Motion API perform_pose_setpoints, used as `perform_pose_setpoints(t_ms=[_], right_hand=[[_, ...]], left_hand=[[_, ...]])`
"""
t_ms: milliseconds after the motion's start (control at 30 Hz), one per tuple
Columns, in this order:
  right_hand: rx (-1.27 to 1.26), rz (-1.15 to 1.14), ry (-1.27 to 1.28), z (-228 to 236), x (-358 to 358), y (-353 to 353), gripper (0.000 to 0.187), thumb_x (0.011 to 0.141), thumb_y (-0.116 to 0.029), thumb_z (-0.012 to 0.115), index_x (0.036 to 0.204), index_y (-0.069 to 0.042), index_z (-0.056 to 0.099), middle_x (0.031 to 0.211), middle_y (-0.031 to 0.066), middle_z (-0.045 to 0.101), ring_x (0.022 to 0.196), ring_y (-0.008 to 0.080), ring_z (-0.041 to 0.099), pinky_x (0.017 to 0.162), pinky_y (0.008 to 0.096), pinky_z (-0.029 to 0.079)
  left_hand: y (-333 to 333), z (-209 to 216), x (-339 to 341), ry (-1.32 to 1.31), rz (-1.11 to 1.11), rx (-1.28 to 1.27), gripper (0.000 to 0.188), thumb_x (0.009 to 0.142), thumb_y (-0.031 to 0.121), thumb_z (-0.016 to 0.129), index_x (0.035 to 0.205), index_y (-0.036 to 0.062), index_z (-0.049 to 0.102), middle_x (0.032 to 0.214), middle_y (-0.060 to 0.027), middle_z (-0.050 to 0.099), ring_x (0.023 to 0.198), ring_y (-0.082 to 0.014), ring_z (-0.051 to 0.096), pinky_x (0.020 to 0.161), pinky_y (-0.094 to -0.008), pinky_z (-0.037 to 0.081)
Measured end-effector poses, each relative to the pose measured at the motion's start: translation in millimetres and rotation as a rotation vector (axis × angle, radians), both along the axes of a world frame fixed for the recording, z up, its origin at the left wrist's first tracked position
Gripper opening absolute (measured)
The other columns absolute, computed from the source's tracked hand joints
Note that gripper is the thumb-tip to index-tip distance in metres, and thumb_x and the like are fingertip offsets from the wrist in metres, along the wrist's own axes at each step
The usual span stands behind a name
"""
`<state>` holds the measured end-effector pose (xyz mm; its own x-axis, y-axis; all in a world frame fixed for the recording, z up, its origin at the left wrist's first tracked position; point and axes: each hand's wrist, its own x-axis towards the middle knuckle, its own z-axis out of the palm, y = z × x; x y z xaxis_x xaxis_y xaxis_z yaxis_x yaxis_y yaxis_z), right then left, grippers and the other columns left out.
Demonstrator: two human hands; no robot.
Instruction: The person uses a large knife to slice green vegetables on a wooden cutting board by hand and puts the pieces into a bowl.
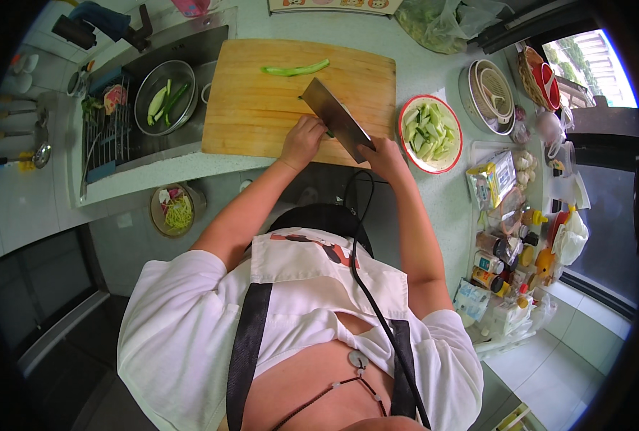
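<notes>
Flanking the upper-centre cutting board [237,100], a red-rimmed bowl [458,149] holds finished pieces [431,129], a metal bowl [178,76] unsliced lengths [175,102]. Right hand [384,156] grips the cleaver [335,119]; one strip [298,70] remains; left hand [303,140] pinches a mostly hidden green piece [329,133].

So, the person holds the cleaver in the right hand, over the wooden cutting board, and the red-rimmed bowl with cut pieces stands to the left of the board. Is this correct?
Not quite: the head view shows the red-rimmed bowl with cut pieces to the right of the wooden cutting board. The right hand does hold the cleaver over the board.
</notes>
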<state>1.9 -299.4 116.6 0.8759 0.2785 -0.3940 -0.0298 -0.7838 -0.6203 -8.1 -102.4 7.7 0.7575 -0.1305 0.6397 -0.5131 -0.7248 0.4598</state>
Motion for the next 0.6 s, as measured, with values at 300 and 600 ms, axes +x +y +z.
perform_pose_setpoints(t_ms=[300, 600], right_hand=[[-0.031, 0.083, -0.174, -17, 3, 13, 0.027, 0.079, -0.023, 0.061, 0.089, 0.002, 0.062, 0.075, 0.0251, 0.061, 0.074, 0.0406, 0.059, 0.065, 0.0437, 0.046], [0.042, 0.013, -0.065, -39, 25, 29, 0.029, 0.08, -0.024, 0.059, 0.089, 0.003, 0.061, 0.069, 0.0233, 0.061, 0.065, 0.0379, 0.061, 0.06, 0.0432, 0.048]], left_hand=[[2, -3, 0, 0.015, -0.013, -0.023, 0.012, 0.066, -0.001, 0.065, 0.077, 0.0031, 0.061, 0.081, -0.008, 0.058, 0.081, -0.0264, 0.056, 0.069, -0.0334, 0.048], [4, -2, 2, 0.066, -0.029, -0.017, 0.013, 0.067, 0.001, 0.063, 0.08, 0.0031, 0.061, 0.082, -0.0086, 0.057, 0.083, -0.0284, 0.053, 0.073, -0.0369, 0.046]])
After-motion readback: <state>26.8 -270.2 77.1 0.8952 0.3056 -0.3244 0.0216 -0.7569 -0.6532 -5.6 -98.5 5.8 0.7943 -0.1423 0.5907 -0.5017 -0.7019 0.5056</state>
